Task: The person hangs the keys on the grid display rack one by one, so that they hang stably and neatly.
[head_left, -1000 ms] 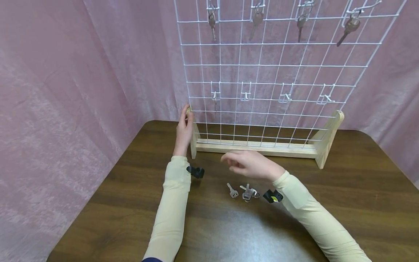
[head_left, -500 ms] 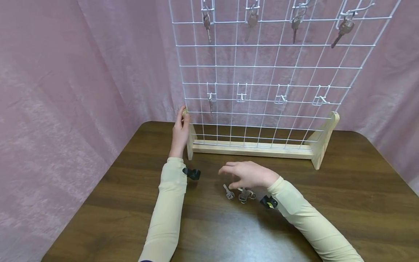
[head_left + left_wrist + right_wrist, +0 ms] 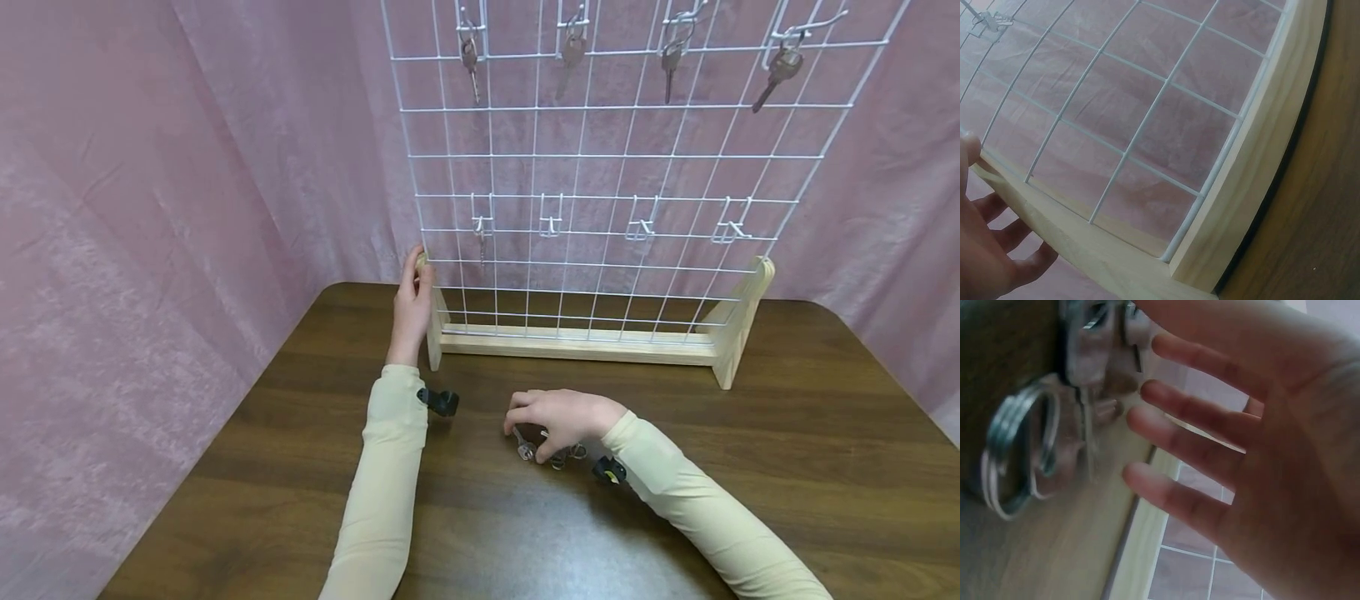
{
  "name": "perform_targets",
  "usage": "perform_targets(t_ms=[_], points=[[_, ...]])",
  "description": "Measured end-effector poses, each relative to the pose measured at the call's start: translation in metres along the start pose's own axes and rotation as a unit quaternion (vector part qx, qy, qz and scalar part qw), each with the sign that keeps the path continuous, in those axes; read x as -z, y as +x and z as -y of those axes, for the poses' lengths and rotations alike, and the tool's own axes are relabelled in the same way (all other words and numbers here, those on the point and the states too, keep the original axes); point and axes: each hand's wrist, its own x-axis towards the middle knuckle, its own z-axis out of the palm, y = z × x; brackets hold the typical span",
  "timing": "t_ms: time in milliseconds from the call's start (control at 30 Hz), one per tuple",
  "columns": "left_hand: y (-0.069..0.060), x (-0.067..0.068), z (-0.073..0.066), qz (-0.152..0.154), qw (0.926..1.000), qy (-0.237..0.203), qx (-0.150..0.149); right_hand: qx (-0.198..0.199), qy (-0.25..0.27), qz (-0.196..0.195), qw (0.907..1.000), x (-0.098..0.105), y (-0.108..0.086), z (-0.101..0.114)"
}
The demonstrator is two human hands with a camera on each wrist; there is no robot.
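My left hand holds the upper end of the left wooden foot of a white wire grid stand. In the left wrist view, the thumb and fingers lie on either side of the pale wood. My right hand hovers low over loose keys on the table, fingers spread and bent downward. One key lies between thumb and fingertips; contact cannot be told. Other keys with rings lie partly hidden under the palm. A key ring shows blurred in the right wrist view, apart from the fingers.
The wire grid rises at the back. Keys such as this one hang from its upper hooks. A single key hangs on the lower row's left hook. A wooden bar joins the feet. Pink curtain hangs behind the brown table.
My right hand has come down and toward me, from beyond the loose keys to over them. My left hand keeps its place on the wooden foot. The head view has shifted slightly.
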Motion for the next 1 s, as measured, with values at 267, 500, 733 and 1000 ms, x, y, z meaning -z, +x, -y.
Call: perform_targets(t_ms=[267, 500, 733, 1000], points=[[-0.015, 0.006, -0.034, 0.016, 0.9998, -0.002, 0.016, 0.004, 0.007, -0.003, 1.0000, -0.005, 0.006, -0.001], [-0.018, 0.006, -0.038, 0.018, 0.9997, 0.001, 0.015, 0.008, 0.020, 0.002, 0.9998, -0.007, 0.008, -0.001], [-0.015, 0.007, -0.035, 0.020, 0.9996, -0.002, 0.020, 0.007, 0.013, -0.002, 0.9999, -0.007, 0.008, -0.001], [-0.002, 0.001, -0.005, -0.001, 1.0000, -0.002, 0.001, 0.019, -0.016, -0.026, 0.9994, -0.006, 0.008, -0.003]])
